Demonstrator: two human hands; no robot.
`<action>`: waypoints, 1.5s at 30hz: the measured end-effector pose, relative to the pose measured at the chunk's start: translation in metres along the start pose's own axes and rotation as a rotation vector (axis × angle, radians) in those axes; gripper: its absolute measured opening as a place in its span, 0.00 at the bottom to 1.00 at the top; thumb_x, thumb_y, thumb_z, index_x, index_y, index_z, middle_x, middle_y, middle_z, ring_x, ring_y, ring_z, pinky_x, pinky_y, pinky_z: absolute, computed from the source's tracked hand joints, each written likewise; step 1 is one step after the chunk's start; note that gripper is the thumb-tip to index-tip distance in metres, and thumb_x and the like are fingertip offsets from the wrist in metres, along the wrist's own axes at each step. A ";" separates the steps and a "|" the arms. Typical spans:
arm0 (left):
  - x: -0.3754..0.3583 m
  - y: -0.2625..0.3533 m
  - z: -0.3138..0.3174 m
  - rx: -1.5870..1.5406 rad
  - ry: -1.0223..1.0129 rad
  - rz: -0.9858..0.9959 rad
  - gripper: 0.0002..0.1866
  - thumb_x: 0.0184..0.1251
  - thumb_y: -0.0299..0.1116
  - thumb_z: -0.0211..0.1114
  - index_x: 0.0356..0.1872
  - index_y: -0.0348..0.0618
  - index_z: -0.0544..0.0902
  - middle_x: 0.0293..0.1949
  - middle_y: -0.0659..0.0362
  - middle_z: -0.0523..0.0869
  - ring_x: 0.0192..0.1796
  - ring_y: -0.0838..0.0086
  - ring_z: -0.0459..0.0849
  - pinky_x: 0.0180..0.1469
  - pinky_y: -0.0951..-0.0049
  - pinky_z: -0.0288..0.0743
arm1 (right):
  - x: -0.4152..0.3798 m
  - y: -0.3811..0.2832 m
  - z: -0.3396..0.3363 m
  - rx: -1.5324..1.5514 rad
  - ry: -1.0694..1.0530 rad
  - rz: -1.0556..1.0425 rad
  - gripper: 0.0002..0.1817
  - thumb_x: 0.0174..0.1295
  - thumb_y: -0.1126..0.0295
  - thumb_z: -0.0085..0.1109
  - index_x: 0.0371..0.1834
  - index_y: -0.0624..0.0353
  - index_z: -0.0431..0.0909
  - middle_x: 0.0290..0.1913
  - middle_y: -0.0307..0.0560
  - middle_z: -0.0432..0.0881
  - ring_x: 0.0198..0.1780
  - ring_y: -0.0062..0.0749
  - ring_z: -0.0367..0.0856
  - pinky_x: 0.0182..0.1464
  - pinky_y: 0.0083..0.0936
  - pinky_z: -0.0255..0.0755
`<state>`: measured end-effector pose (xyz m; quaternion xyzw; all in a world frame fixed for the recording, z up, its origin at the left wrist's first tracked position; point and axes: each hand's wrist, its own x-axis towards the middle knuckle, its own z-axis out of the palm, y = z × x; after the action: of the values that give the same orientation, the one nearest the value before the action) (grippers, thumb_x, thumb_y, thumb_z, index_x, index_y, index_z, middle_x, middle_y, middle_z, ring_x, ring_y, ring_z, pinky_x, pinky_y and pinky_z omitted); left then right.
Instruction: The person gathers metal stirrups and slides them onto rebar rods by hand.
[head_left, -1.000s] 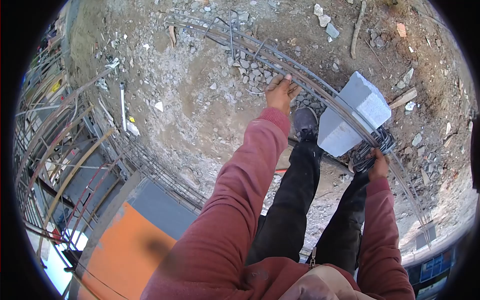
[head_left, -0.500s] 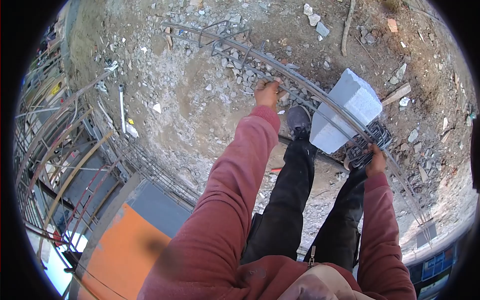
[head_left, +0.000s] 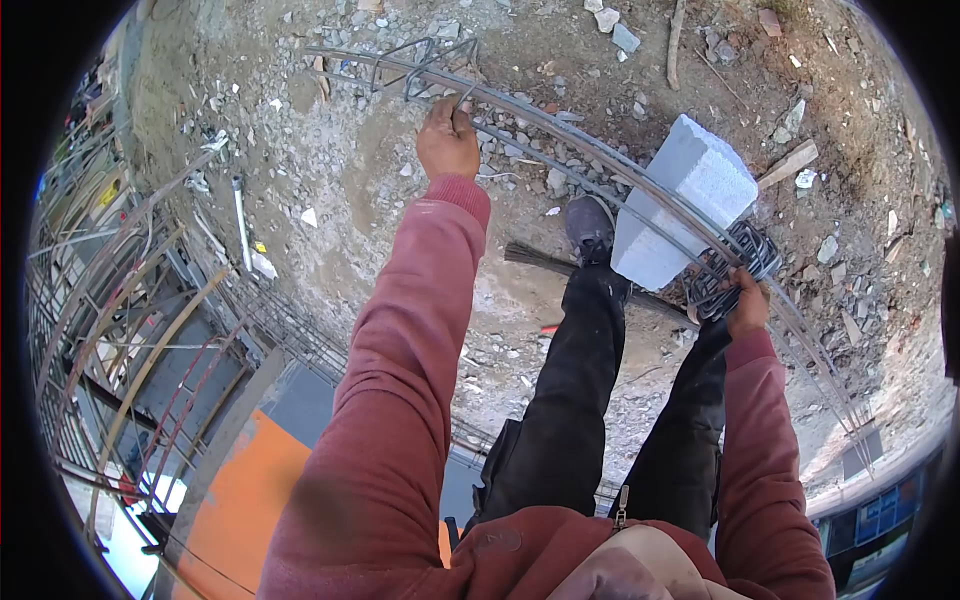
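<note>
Long steel rebar (head_left: 598, 155) runs diagonally across my front, with a thinner bar alongside it. Bent wire stirrups (head_left: 425, 62) sit around the bars near their far left end. My left hand (head_left: 447, 148) is closed at the lower end of one stirrup, close to the lower bar. My right hand (head_left: 748, 305) is wrapped around the rebar, beside a dark bundle of stirrups (head_left: 755, 252) hung on the bars; its fingertips are partly hidden. Under the bars stands a pale concrete-like block (head_left: 690, 185), between my hands.
My shoe (head_left: 590, 222) is beside the block. A wood piece (head_left: 790, 163) and a stick (head_left: 676, 45) lie beyond it. Dark wire strands (head_left: 540, 258) lie by my feet. Rubble covers the ground. Metal framework (head_left: 130, 340) and an orange panel (head_left: 240, 490) stand at left.
My left hand has moved left along the lower bar, from near my shoe to the stirrups. My right hand stays at the rebar by the bundle. The view has shifted slightly.
</note>
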<state>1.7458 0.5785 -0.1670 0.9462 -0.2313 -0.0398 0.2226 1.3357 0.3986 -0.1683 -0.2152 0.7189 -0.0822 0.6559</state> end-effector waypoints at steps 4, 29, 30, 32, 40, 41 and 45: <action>0.011 0.040 -0.002 0.087 -0.227 0.207 0.09 0.54 0.33 0.57 0.36 0.51 0.82 0.32 0.54 0.81 0.31 0.59 0.80 0.34 0.64 0.74 | 0.000 -0.001 -0.002 0.000 -0.031 -0.009 0.02 0.51 0.77 0.54 0.27 0.62 0.72 0.23 0.41 0.74 0.23 0.27 0.71 0.26 0.24 0.69; 0.016 -0.003 0.020 0.044 0.260 -0.145 0.31 0.53 0.33 0.61 0.57 0.33 0.61 0.48 0.41 0.69 0.55 0.53 0.64 0.57 0.62 0.60 | 0.006 0.003 -0.009 -0.040 -0.042 -0.032 0.04 0.48 0.77 0.55 0.27 0.64 0.73 0.23 0.44 0.77 0.22 0.27 0.74 0.26 0.22 0.70; 0.022 -0.025 0.021 0.082 0.258 -0.262 0.27 0.53 0.33 0.62 0.54 0.35 0.65 0.48 0.43 0.71 0.53 0.52 0.66 0.55 0.63 0.61 | 0.006 0.003 -0.009 -0.036 -0.048 -0.032 0.04 0.47 0.77 0.55 0.27 0.64 0.73 0.23 0.44 0.77 0.22 0.27 0.74 0.26 0.22 0.70; 0.035 -0.055 0.015 0.167 0.171 -0.278 0.21 0.53 0.33 0.62 0.48 0.36 0.72 0.46 0.45 0.74 0.51 0.52 0.68 0.54 0.64 0.62 | 0.006 0.003 -0.008 -0.032 -0.051 -0.029 0.04 0.47 0.78 0.55 0.27 0.64 0.73 0.23 0.44 0.77 0.22 0.27 0.74 0.26 0.22 0.70; 0.058 -0.054 -0.015 0.361 -0.090 0.113 0.14 0.59 0.38 0.53 0.40 0.43 0.80 0.38 0.48 0.80 0.39 0.54 0.78 0.43 0.62 0.71 | 0.005 0.003 -0.007 -0.026 -0.027 -0.024 0.05 0.47 0.78 0.54 0.28 0.64 0.73 0.24 0.45 0.77 0.22 0.27 0.74 0.27 0.23 0.70; 0.059 -0.052 -0.018 0.385 -0.113 0.160 0.14 0.58 0.38 0.53 0.42 0.43 0.79 0.37 0.49 0.80 0.40 0.55 0.78 0.44 0.62 0.71 | 0.006 0.003 -0.007 -0.024 -0.024 -0.024 0.04 0.47 0.78 0.54 0.28 0.64 0.72 0.24 0.45 0.77 0.22 0.27 0.74 0.27 0.23 0.70; 0.075 -0.019 -0.022 0.445 -0.263 0.302 0.14 0.58 0.39 0.53 0.43 0.47 0.79 0.35 0.51 0.80 0.39 0.58 0.79 0.44 0.63 0.72 | 0.004 0.002 -0.006 -0.023 -0.030 -0.024 0.04 0.47 0.78 0.54 0.27 0.64 0.72 0.24 0.45 0.77 0.22 0.28 0.74 0.27 0.23 0.70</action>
<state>1.8249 0.5687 -0.1533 0.9133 -0.3995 -0.0766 -0.0187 1.3294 0.3975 -0.1720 -0.2327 0.7071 -0.0785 0.6631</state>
